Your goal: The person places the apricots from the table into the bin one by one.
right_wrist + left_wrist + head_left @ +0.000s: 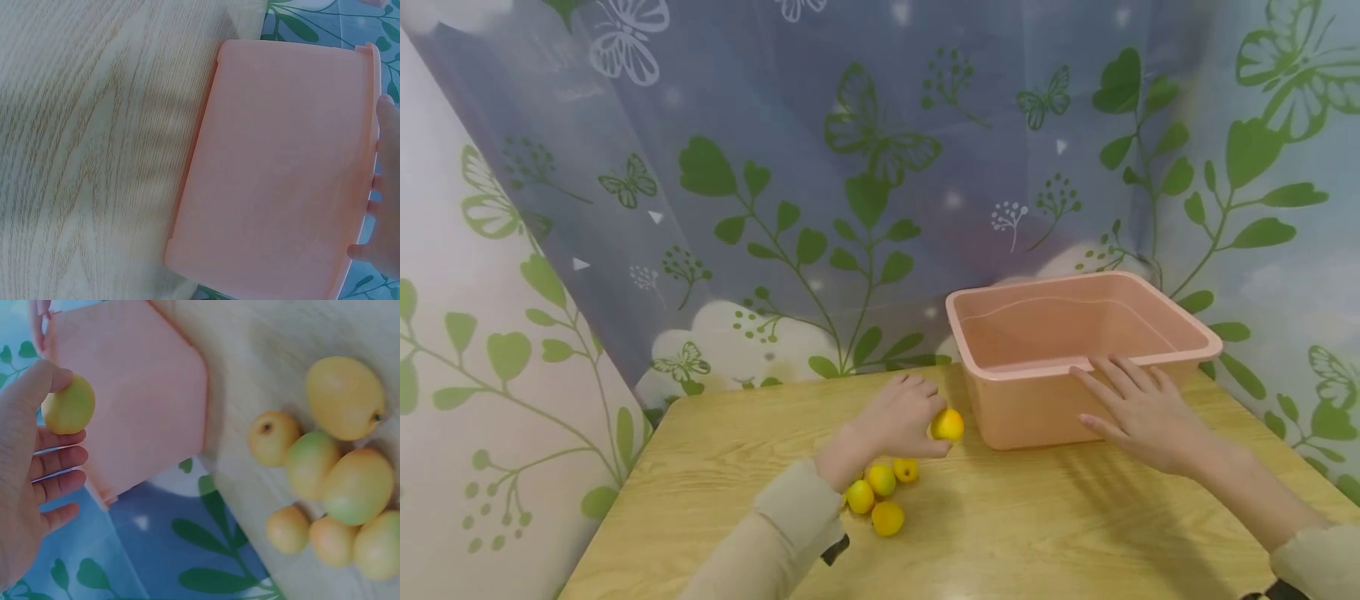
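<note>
In the head view my left hand (904, 421) holds a small round yellow fruit (949, 425) above the table, left of a pink plastic basin (1026, 412). Seen from the left wrist, this fruit (70, 406) is yellow-green and pinched by the thumb and index finger; the other fingers extend below it. My right hand (1150, 412) lies at the basin's near rim with fairly straight fingers, and holds no fruit. Several more yellow fruits (887, 518) sit together on the table, partly hidden by the left forearm in the head view.
The basin stands on a light wood-grain table (1022, 533), towards its back right. A patterned curtain (760, 275) with leaves and butterflies hangs behind and on both sides of the table.
</note>
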Tool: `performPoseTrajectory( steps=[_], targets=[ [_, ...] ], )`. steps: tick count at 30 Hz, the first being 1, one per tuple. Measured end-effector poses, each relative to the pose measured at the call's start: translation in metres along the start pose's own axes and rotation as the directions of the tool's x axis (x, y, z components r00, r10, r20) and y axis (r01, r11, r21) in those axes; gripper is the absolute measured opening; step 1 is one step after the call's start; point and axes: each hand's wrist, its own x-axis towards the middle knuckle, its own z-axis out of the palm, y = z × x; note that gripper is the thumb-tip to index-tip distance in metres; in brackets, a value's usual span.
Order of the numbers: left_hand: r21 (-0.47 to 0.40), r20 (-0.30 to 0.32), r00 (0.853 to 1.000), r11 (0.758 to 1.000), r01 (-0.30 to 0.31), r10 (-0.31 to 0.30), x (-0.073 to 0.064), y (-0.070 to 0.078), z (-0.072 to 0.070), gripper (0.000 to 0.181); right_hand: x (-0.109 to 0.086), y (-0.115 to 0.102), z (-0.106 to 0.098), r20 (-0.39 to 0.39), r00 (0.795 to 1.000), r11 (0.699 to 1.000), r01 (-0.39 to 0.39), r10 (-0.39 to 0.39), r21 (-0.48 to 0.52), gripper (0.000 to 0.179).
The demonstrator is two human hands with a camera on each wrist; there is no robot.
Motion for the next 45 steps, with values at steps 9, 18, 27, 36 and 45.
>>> performPoseTrajectory(
  steps=[9,18,27,36,45],
  targets=[
    [0.040,-0.041,0.999,0.999,0.009,-0.007,0.019,-0.005,-0.017,0.037,-0.002,0.002,0.001,-0.037,0.999,1.000,0.009,-0.010,-0.014,0.062],
    [0.046,-0.055,0.998,0.999,0.000,0.002,0.039,-0.003,-0.031,0.036,-0.001,0.003,-0.001,-0.046,0.999,1.000,0.010,-0.011,-0.018,0.063],
    [0.012,-0.019,0.999,0.999,0.048,-0.047,0.054,-0.004,-0.040,0.033,0.000,0.003,-0.003,-0.024,1.000,1.000,0.004,-0.005,-0.022,0.062],
    [-0.024,0.005,0.996,0.995,0.094,-0.094,0.063,-0.004,-0.040,0.033,0.000,-0.001,-0.003,0.002,1.000,1.000,-0.004,0.004,-0.006,0.063],
    [-0.029,0.014,0.994,0.994,0.110,-0.110,0.072,-0.003,-0.038,0.035,0.000,0.000,-0.003,0.016,1.000,1.000,0.012,-0.012,0.013,0.061]
  ],
)
